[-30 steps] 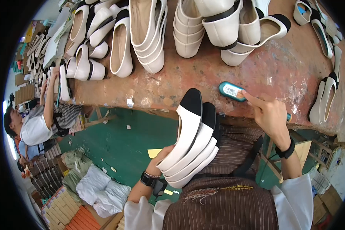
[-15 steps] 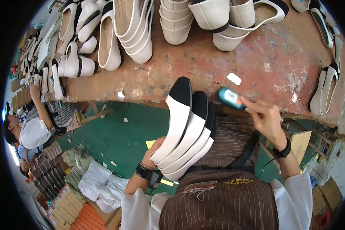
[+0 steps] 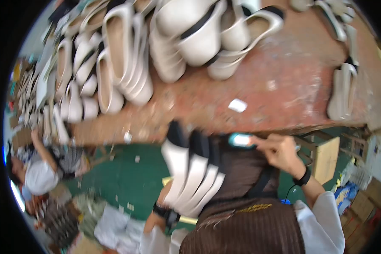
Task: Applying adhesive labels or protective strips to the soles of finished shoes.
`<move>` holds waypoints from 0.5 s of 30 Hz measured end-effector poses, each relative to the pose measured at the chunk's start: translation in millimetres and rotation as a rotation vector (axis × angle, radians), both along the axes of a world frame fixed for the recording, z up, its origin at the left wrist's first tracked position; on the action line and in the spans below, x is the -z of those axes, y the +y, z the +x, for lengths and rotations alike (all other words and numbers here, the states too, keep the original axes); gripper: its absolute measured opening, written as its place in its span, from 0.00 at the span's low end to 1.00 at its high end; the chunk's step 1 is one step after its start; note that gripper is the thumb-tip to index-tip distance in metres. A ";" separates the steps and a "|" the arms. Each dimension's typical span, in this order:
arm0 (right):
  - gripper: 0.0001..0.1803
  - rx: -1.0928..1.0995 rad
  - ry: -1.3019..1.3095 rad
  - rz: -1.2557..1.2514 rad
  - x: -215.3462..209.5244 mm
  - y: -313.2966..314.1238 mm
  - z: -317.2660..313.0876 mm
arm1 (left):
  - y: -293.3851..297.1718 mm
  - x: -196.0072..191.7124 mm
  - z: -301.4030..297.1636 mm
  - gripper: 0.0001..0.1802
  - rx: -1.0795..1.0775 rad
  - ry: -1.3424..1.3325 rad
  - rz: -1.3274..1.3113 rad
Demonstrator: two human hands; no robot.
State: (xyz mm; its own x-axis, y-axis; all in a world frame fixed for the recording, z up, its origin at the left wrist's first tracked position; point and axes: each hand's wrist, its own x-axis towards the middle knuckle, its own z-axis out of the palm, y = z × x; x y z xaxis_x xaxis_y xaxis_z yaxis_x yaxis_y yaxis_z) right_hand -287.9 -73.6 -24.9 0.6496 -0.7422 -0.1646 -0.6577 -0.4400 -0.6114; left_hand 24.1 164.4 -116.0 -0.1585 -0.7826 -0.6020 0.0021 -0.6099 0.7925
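Against my apron, my left hand [image 3: 164, 195] holds a nested stack of several white shoes [image 3: 191, 182] with black toes pointing up. The stack hides most of its fingers. My right hand [image 3: 281, 155], at the table's near edge, pinches a small teal oval object [image 3: 241, 140] with a whitish face. What kind of thing it is, I cannot make out; the picture is blurred. A gap lies between it and the black toes of the stack.
The worn reddish table [image 3: 283, 101] carries nested white shoes [image 3: 127, 55] along its far left and a pair [image 3: 343, 93] at right. A small white card [image 3: 238, 105] lies near the middle. Another person [image 3: 40, 173] is at the far left. White sacks [image 3: 114, 224] lie on the green floor.
The view has tilted, so the table sits lower. The shoe stack has shifted left and down relative to the table, and the teal object has come down over its near edge.
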 end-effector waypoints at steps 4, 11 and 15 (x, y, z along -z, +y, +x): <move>0.15 -0.142 -0.430 0.309 -35.1 18.0 6.0 | 106.1 -1.5 233.9 0.25 0.125 -0.236 -0.268; 0.24 0.485 -0.354 -0.210 -40.9 -59.7 -41.4 | -53.8 -130.2 548.2 0.32 -0.125 -0.841 -0.594; 0.31 1.052 -0.230 -0.584 -60.6 -101.4 -122.3 | -108.3 -168.7 558.8 0.36 -0.389 -1.206 -0.712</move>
